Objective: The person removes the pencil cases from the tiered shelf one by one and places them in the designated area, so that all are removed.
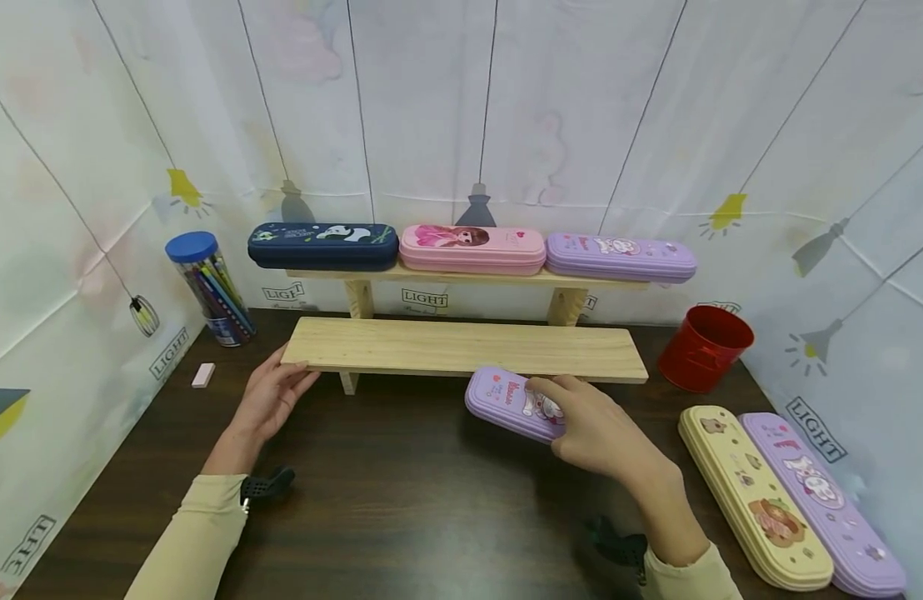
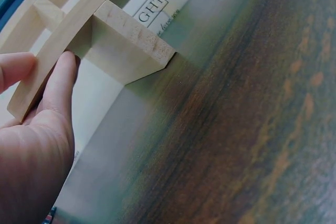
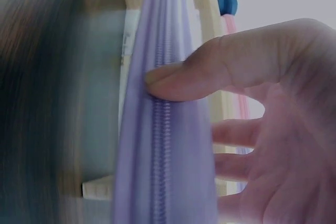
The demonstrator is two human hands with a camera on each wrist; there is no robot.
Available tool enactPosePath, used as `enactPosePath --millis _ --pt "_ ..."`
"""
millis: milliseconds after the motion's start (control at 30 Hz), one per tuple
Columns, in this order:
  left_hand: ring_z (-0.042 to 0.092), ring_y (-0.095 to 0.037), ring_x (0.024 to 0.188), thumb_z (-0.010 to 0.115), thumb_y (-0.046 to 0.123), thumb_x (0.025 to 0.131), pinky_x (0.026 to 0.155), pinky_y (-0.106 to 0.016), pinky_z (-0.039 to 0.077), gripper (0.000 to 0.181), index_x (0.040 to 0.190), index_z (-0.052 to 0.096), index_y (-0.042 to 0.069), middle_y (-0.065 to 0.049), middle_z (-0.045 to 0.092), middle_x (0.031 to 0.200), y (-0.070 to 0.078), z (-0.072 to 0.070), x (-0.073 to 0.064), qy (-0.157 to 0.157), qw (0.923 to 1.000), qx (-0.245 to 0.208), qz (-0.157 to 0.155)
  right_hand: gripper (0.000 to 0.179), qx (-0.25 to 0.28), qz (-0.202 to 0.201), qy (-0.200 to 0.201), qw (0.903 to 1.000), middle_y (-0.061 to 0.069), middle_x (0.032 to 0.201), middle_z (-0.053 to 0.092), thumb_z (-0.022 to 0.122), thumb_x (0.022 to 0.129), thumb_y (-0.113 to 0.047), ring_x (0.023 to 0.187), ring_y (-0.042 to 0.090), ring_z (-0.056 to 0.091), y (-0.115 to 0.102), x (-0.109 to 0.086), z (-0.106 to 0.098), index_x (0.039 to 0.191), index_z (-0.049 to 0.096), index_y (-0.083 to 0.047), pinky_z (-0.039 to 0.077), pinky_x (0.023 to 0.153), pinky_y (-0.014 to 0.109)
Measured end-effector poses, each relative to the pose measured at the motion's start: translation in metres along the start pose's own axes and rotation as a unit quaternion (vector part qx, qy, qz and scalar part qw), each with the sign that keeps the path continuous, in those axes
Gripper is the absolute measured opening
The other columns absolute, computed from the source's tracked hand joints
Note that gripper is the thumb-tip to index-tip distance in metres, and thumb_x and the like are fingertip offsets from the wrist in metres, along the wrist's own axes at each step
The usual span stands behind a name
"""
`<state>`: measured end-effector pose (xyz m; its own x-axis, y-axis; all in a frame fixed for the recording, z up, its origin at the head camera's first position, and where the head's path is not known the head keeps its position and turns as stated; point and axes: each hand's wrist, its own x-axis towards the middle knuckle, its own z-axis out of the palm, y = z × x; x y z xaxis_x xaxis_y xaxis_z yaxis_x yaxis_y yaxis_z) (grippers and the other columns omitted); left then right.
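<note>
My right hand [image 1: 600, 425] grips a purple pencil case [image 1: 510, 404] with a cartoon print, in front of the lower tier of a two-tier wooden shelf [image 1: 461, 346]. In the right wrist view the thumb presses along the zipper side of the case [image 3: 163, 145], with the other fingers on its far face. My left hand [image 1: 270, 396] holds the left end of the lower board, and the left wrist view has the board edge [image 2: 58, 51] between its fingers. On the upper tier sit a navy panda case [image 1: 322, 247], a pink case [image 1: 472, 250] and another purple case [image 1: 621, 257].
At the right lie a cream pencil case [image 1: 757, 500] and a purple one [image 1: 825, 504], side by side. Behind them stands a red bucket [image 1: 705, 348]. A blue-lidded jar of pencils [image 1: 210, 287] and a small pale eraser [image 1: 203, 375] are at the left. Printed curtains surround the dark table [image 1: 401, 517].
</note>
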<state>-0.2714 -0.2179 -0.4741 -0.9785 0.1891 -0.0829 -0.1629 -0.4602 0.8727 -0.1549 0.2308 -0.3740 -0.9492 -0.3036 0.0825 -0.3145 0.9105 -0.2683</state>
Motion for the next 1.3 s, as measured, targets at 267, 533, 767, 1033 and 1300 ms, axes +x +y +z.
enactPosePath --millis 267,533,767,1033,1300 --pt "0.065 -0.003 0.110 0.044 0.001 0.104 0.101 -0.022 0.052 0.071 0.161 0.005 0.016 -0.020 0.007 0.164 0.000 0.000 0.000 0.002 1.0000 0.003 -0.006 0.075 -0.011 0.036 -0.038 0.9986 0.010 0.111 0.063 0.080 0.066 -0.010 0.088 0.022 0.057 0.023 -0.017 0.000 0.137 0.057 -0.016 0.056 0.077 0.044" --pt "0.064 -0.004 0.111 0.046 0.002 0.103 0.105 -0.025 0.048 0.072 0.161 0.006 0.016 -0.019 0.008 0.165 0.002 0.000 -0.001 0.003 0.9999 0.003 -0.010 0.080 -0.009 0.104 -0.068 0.9922 0.010 0.106 0.061 0.084 0.067 -0.016 0.085 0.022 0.056 0.042 -0.035 -0.002 0.140 0.054 -0.014 0.056 0.072 0.043" --pt "0.064 -0.004 0.112 0.047 0.003 0.103 0.106 -0.026 0.047 0.072 0.161 0.007 0.016 -0.017 0.009 0.163 0.002 0.001 -0.002 0.002 1.0000 0.003 -0.009 0.081 -0.016 0.136 -0.088 0.9867 0.015 0.109 0.062 0.087 0.064 -0.023 0.087 0.026 0.059 0.055 -0.051 -0.002 0.138 0.055 -0.014 0.058 0.075 0.052" --pt "0.064 -0.005 0.113 0.048 0.002 0.103 0.104 -0.025 0.049 0.072 0.161 0.008 0.016 -0.011 0.025 0.154 0.000 0.001 -0.002 0.000 1.0000 -0.001 -0.002 0.085 -0.022 0.167 -0.089 0.9817 0.022 0.113 0.062 0.087 0.065 -0.026 0.091 0.029 0.060 0.071 -0.075 -0.010 0.140 0.052 -0.008 0.056 0.080 0.057" --pt "0.065 -0.006 0.112 0.047 0.001 0.103 0.102 -0.023 0.052 0.072 0.161 0.007 0.015 -0.010 0.026 0.152 0.001 0.002 -0.002 -0.001 1.0000 -0.005 -0.004 0.092 -0.024 0.215 -0.100 0.9713 0.039 0.129 0.053 0.084 0.070 -0.036 0.099 0.045 0.061 0.086 -0.089 -0.008 0.143 0.044 0.002 0.053 0.082 0.064"
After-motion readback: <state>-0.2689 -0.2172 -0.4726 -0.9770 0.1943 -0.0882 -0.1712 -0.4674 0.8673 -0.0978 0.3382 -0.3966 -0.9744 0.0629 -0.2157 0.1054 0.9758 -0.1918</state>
